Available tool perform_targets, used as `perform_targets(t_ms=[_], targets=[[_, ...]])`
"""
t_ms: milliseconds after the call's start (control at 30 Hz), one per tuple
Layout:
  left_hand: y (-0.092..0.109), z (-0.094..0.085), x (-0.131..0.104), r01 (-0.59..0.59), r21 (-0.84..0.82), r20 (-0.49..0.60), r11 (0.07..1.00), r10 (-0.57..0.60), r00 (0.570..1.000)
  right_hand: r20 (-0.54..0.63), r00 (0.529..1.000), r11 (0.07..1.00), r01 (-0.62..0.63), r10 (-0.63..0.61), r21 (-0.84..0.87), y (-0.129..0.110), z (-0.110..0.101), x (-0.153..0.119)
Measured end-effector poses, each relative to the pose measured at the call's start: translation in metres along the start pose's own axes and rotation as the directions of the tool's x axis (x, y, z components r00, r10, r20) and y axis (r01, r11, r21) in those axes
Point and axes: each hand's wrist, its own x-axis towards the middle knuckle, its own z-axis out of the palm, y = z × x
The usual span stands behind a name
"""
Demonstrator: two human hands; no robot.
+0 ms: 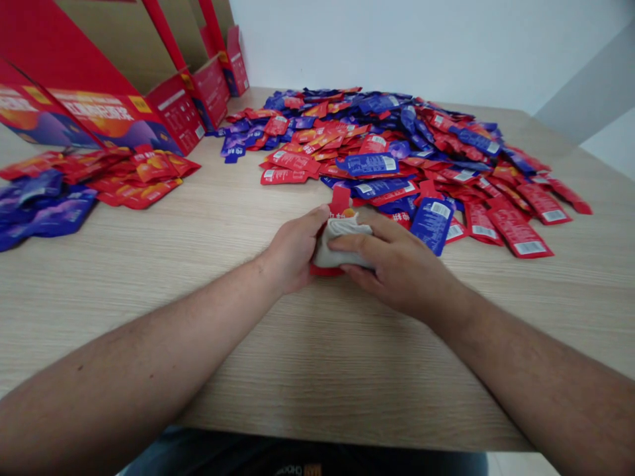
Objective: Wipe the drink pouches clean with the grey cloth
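In the middle of the head view, my left hand [294, 250] is closed on the left side of a red sachet [340, 198]. The sachet's top tab and a strip of its lower edge show; the rest is covered. My right hand [391, 258] grips a folded whitish cloth [342, 246] and presses it on the sachet's face. Just beyond the hands, a blue sachet [432, 225] lies at the near edge of a large mixed pile of red and blue sachets [367, 165].
Red printed cartons [124, 112] with open brown interiors stand at the back left. In front of them lie red sachets [149, 175] and blue sachets [44, 205] in a smaller group. The wooden table [317, 370] meets a white wall [421, 46] behind.
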Motion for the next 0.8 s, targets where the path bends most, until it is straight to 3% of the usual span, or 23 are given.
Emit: perform_targets(t_ms=[100,233,300,500,667,800], targets=[[0.0,-0.002,0.002,0.006,-0.012,0.012,1.0,-0.006,1.0,-0.028,0.999,1.0,-0.029,0.029,0.001,0.002,0.0,0.001],[0.002,-0.006,0.003,0.072,0.01,-0.001,0.997,-0.072,0.997,0.148,0.976,0.987,0.15,-0.157,0.058,0.005,0.0,0.0],[0.003,-0.007,0.005,0.081,0.021,-0.007,0.997,-0.081,0.997,0.185,0.964,0.979,0.177,-0.193,0.098,0.012,-0.002,0.0],[0.003,-0.007,0.007,0.006,0.009,0.002,1.0,-0.006,1.0,0.01,0.999,0.999,-0.049,0.049,0.009,0.038,-0.013,0.001],[0.005,-0.005,0.003,0.043,0.003,0.031,0.999,-0.043,0.999,0.029,0.998,0.994,0.056,-0.058,0.09,0.033,-0.006,0.001],[0.005,-0.006,0.001,0.05,0.04,0.05,0.998,-0.052,0.997,-0.091,0.993,0.997,-0.079,0.081,0.019,0.03,-0.005,0.002]])
